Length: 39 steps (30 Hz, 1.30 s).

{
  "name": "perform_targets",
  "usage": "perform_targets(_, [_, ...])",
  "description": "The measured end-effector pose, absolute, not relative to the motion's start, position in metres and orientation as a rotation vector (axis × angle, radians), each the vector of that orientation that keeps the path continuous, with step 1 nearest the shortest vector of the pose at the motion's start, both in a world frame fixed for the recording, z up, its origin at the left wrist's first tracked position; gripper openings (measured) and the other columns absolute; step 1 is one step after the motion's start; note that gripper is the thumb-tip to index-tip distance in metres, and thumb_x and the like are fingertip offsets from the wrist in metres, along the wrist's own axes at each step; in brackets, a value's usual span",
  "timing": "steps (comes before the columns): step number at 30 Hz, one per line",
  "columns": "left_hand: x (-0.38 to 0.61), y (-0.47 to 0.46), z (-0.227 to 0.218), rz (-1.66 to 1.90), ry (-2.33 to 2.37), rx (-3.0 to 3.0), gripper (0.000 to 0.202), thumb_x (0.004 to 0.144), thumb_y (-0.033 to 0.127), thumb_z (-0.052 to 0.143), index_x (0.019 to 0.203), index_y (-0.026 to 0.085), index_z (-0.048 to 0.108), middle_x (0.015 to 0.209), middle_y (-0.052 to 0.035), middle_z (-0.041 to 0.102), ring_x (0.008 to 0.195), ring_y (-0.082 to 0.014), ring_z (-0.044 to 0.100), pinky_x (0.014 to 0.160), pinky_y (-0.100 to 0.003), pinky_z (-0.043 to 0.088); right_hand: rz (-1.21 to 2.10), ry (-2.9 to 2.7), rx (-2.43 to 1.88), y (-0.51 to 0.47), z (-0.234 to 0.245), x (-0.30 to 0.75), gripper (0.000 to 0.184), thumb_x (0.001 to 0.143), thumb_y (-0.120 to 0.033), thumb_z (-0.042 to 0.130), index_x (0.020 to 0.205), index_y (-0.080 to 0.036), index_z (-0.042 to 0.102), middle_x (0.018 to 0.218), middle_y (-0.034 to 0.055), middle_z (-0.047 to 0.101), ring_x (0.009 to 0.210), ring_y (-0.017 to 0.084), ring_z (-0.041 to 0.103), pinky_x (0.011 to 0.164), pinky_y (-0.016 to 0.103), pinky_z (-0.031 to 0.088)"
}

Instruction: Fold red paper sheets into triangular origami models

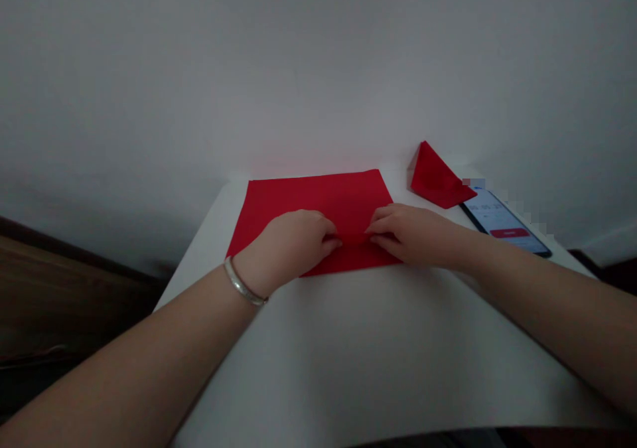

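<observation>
A red sheet of paper (318,192) lies on the white table, its far edge close to the wall. Over its middle, my left hand (301,239) pinches a raised red fold between thumb and fingertips. My right hand (403,232) pinches the same fold a little to the right, so a short red ridge shows between the two hands. Both palms hide parts of the sheet's near half. Whether the ridge is a crease or a separate strip, I cannot tell. A silver bangle (243,283) circles my left wrist.
At the back right stands a folded red paper shape (438,176), its lower corner over the edge of a phone (505,219) with a lit screen. The white table (378,348) meets a pale wall (318,70) behind. Brown wood (64,289) is at far left.
</observation>
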<state>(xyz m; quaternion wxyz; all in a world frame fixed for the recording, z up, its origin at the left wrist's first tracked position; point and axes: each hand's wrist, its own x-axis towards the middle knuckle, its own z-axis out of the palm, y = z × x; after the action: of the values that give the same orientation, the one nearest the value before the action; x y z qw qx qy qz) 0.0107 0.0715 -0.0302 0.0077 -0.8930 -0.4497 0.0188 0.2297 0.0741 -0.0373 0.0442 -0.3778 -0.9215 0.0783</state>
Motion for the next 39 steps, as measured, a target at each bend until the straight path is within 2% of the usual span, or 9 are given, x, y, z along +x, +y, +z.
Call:
perform_targets(4, [0.009,0.073,-0.030,0.052,-1.513,-2.743,0.029,0.089,0.041,0.050,0.085,0.021,0.071,0.084,-0.0046,0.070,0.071,-0.0204,0.061,0.060,-0.030,0.040,0.325,-2.841,-1.172,0.080,-0.036,0.229,0.026,0.090,-0.024,0.043,0.086,-0.019,0.069,0.093,0.0071,0.066,0.082,0.018,0.060,0.072,0.030,0.045])
perform_targets(7, [0.008,0.074,-0.032,0.028,-1.532,-2.748,0.028,0.088,0.041,0.050,0.086,0.022,0.071,0.083,-0.0041,0.070,0.069,-0.0193,0.060,0.059,-0.029,0.038,0.320,-2.846,-1.210,0.083,-0.035,0.228,0.027,0.091,-0.026,0.042,0.092,-0.021,0.069,0.097,0.0067,0.068,0.085,0.019,0.061,0.073,0.031,0.045])
perform_targets(13, [0.004,0.077,-0.034,0.032,-1.519,-2.741,0.025,0.084,0.041,0.055,0.077,0.021,0.068,0.070,-0.0030,0.066,0.058,-0.0167,0.055,0.051,-0.028,0.030,0.232,-2.859,-1.288,0.087,-0.034,0.224,0.027,0.089,-0.029,0.043,0.091,-0.023,0.069,0.092,0.0047,0.070,0.079,0.020,0.062,0.062,0.030,0.041])
perform_targets(17, [0.003,0.078,-0.034,0.006,-1.506,-2.794,0.024,0.085,0.039,0.055,0.077,0.021,0.067,0.068,-0.0021,0.065,0.055,-0.0144,0.052,0.051,-0.027,0.028,0.205,-2.790,-1.308,0.083,-0.039,0.222,0.023,0.085,-0.040,0.052,0.087,-0.023,0.067,0.088,0.0044,0.069,0.072,0.018,0.060,0.056,0.029,0.036])
perform_targets(25, [0.001,0.082,-0.034,0.038,-1.600,-2.882,0.025,0.081,0.041,0.056,0.076,0.019,0.067,0.071,-0.0020,0.065,0.057,-0.0128,0.050,0.053,-0.027,0.028,0.302,-2.795,-1.355,0.088,-0.041,0.228,0.028,0.082,-0.047,0.055,0.093,-0.024,0.068,0.090,0.0033,0.069,0.075,0.019,0.060,0.059,0.029,0.037])
perform_targets(29, [-0.001,0.083,-0.034,0.045,-1.605,-2.928,0.025,0.081,0.040,0.055,0.074,0.019,0.066,0.067,-0.0005,0.062,0.055,-0.0122,0.047,0.052,-0.027,0.027,0.428,-2.898,-1.231,0.096,-0.040,0.238,0.023,0.077,-0.041,0.062,0.089,-0.022,0.068,0.100,0.0042,0.066,0.081,0.019,0.060,0.066,0.030,0.041])
perform_targets(33, [0.000,0.082,-0.034,0.070,-1.528,-2.903,0.019,0.081,0.035,0.056,0.075,0.021,0.067,0.069,-0.0002,0.063,0.059,-0.0132,0.049,0.053,-0.027,0.028,0.526,-2.964,-1.159,0.101,-0.036,0.247,0.018,0.080,-0.032,0.057,0.089,-0.021,0.069,0.103,0.0051,0.065,0.082,0.018,0.059,0.069,0.030,0.042])
perform_targets(37, [0.000,0.083,-0.036,0.117,-1.465,-2.876,0.020,0.081,0.035,0.055,0.076,0.021,0.068,0.073,-0.0016,0.064,0.063,-0.0150,0.051,0.055,-0.027,0.029,0.650,-2.926,-1.420,0.106,-0.033,0.257,0.034,0.075,-0.025,0.059,0.109,-0.027,0.066,0.098,0.0022,0.069,0.080,0.019,0.061,0.065,0.029,0.042])
perform_targets(39, [-0.001,0.084,-0.037,0.116,-1.463,-2.871,0.020,0.082,0.035,0.054,0.077,0.021,0.068,0.074,-0.0019,0.065,0.064,-0.0152,0.052,0.055,-0.027,0.029,0.687,-2.898,-1.515,0.109,-0.032,0.263,0.028,0.075,-0.026,0.059,0.102,-0.026,0.066,0.093,0.0015,0.069,0.078,0.020,0.061,0.063,0.030,0.041])
